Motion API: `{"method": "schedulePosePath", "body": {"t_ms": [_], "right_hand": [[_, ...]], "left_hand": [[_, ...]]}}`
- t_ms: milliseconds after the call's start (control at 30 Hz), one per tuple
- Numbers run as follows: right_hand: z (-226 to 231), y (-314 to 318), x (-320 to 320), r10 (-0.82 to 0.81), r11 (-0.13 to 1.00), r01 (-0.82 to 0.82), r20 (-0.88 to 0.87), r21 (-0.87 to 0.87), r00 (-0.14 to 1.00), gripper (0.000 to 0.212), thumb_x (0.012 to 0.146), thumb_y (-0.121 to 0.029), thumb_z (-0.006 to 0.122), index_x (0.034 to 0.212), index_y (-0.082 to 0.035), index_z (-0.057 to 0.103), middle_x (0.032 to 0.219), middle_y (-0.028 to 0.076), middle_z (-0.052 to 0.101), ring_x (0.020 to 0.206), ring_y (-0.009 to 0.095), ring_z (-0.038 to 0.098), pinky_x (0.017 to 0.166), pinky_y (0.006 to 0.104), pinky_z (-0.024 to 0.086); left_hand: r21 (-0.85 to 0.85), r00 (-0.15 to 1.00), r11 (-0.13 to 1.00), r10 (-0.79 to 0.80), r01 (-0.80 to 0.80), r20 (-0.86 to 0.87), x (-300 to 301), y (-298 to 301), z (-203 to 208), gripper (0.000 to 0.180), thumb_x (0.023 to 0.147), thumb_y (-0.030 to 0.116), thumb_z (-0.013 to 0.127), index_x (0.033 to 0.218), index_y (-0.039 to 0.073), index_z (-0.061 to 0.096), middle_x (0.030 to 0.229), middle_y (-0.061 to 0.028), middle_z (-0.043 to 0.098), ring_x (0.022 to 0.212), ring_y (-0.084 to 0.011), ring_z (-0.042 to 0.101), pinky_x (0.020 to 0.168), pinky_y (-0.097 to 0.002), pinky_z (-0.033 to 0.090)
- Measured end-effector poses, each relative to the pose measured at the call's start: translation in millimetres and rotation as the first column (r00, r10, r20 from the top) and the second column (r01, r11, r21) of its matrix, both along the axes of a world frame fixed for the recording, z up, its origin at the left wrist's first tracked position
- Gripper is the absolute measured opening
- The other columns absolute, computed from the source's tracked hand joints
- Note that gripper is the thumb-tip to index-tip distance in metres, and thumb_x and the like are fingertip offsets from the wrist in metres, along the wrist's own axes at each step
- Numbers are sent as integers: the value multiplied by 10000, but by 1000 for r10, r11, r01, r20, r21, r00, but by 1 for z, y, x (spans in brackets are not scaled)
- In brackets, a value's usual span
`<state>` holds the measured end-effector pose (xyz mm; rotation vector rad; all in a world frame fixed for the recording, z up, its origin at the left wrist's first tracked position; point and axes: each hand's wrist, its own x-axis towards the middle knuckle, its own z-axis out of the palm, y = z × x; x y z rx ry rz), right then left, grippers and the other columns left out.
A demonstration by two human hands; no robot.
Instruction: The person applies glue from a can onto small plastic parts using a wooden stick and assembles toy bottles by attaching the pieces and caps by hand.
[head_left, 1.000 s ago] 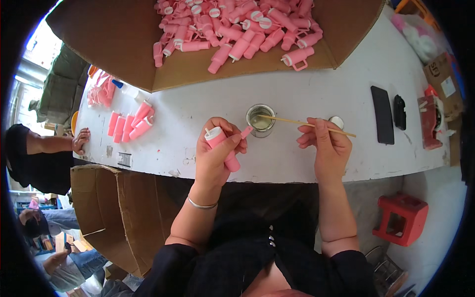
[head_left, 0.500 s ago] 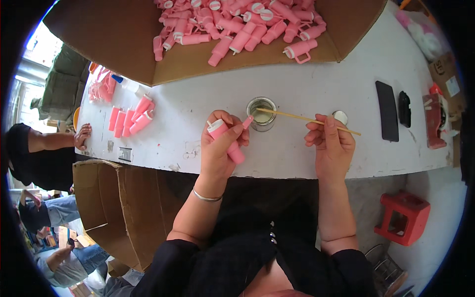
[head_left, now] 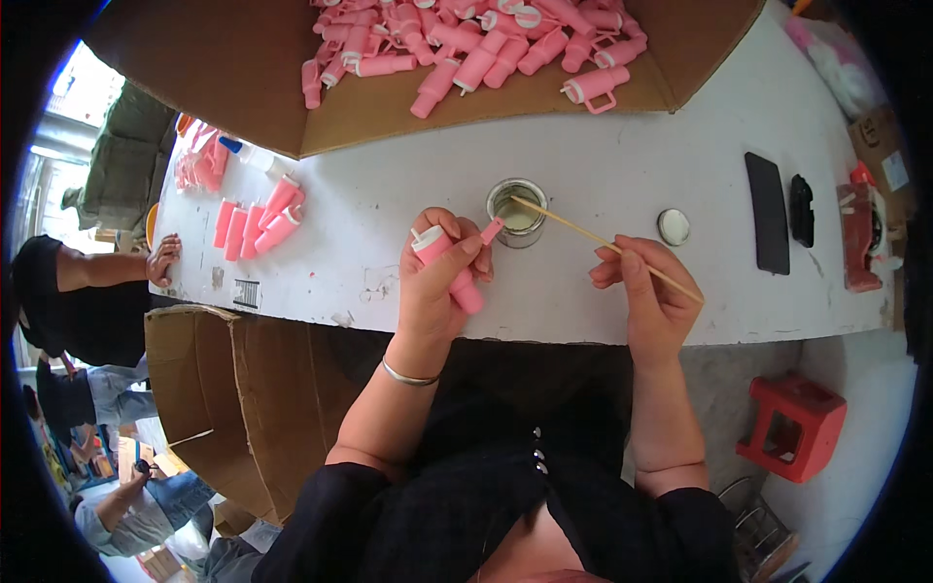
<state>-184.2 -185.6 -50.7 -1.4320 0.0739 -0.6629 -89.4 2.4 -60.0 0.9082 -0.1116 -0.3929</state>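
Note:
My left hand [head_left: 439,267] is closed around a small pink tumbler [head_left: 464,289] with a white lid and a short straw. Between that hand's thumb and forefinger a little pink handle piece [head_left: 493,230] sticks out toward the tin. My right hand [head_left: 653,291] pinches a thin wooden stick [head_left: 581,228] near its rear end. The stick's far tip reaches into the mouth of an open metal tin [head_left: 516,185], which holds a pale liquid. Beyond my right hand a round lid [head_left: 673,226] lies on the white table [head_left: 389,185].
A large cardboard box [head_left: 398,134] full of pink tumblers with handles stands at the far side. Handleless tumblers [head_left: 258,228] and a bag of pink handles [head_left: 202,160] lie at left. A black phone [head_left: 767,212] is at right. Another person's hand [head_left: 163,259] rests on the table's left edge.
The right hand has moved slightly down, and the stick now slants more steeply, its tip still at the tin. The left hand keeps its hold on the tumbler and handle piece.

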Motion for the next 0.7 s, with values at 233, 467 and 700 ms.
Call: {"method": "schedulePosePath", "body": {"t_ms": [233,467,700], "right_hand": [[2,-4,-5,69,963,-38,109,-266,992,149,869,65,601,1010,77,649,900,168,654,751,204,679,672,281,570],[5,-4,-6,55,938,-4,136,-346,989,134,858,78,601,983,83,650,913,175,646,758,209,680,673,282,573],[1,-1,-8,17,998,-13,64,-66,998,156,914,14,582,1040,84,641,945,168,655,766,205,680,693,291,578]], "left_hand": [[-12,999,1000,-17,18,44,-3,2,-1,183,828,-10,565,902,120,459,823,-53,514,670,-134,491,569,-249,403],[-77,1000,997,0,2,18,-2,1,-4,206,827,-64,578,898,86,456,788,-78,557,664,-165,545,579,-284,434],[-67,1000,998,7,-6,11,-2,0,-4,203,828,-69,571,902,82,457,791,-79,560,664,-166,542,587,-284,431]]}}
